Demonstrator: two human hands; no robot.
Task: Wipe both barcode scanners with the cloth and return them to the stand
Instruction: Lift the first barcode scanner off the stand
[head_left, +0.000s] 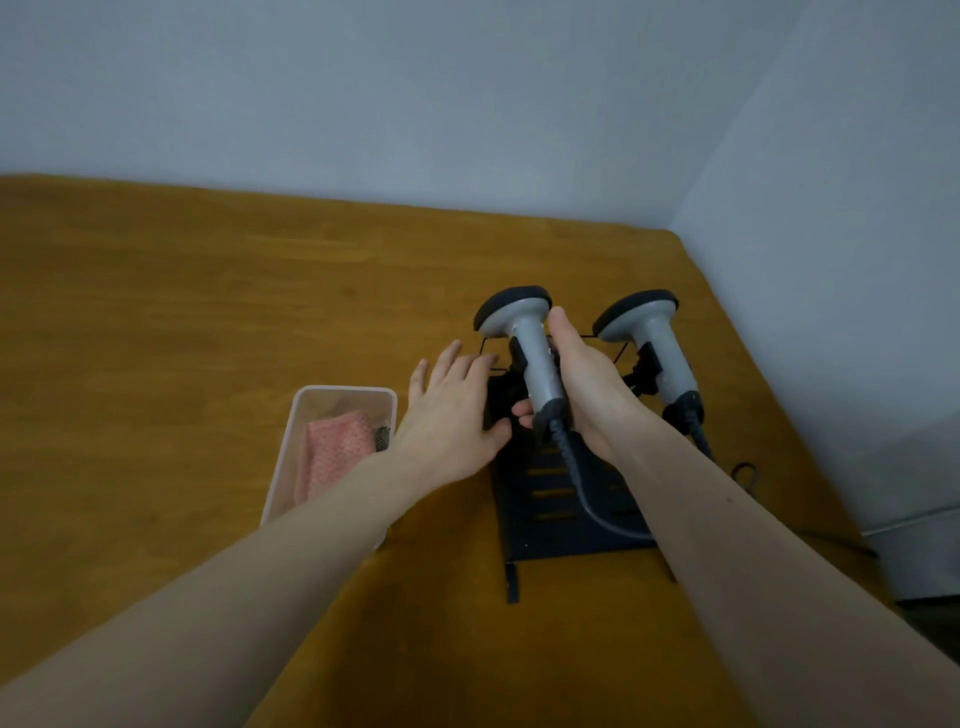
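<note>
The right hand (587, 384) wraps around the handle of the left scanner (524, 353) at the black stand (550, 509). The left hand (452, 410) is spread flat beside it. The other scanner (654, 348) sits on the stand, and the pink cloth (332, 452) lies in a clear tray (291, 441).

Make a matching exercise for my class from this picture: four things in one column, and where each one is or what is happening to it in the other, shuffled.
Column 1
1. pink cloth
2. left barcode scanner
3. right barcode scanner
4. left hand

Column 2
A. gripped by the right hand
B. lying in the clear plastic tray
C. open, fingers spread, by the black stand
D. on the stand, no hand on it

Pairs: 1-B, 2-A, 3-D, 4-C
</note>
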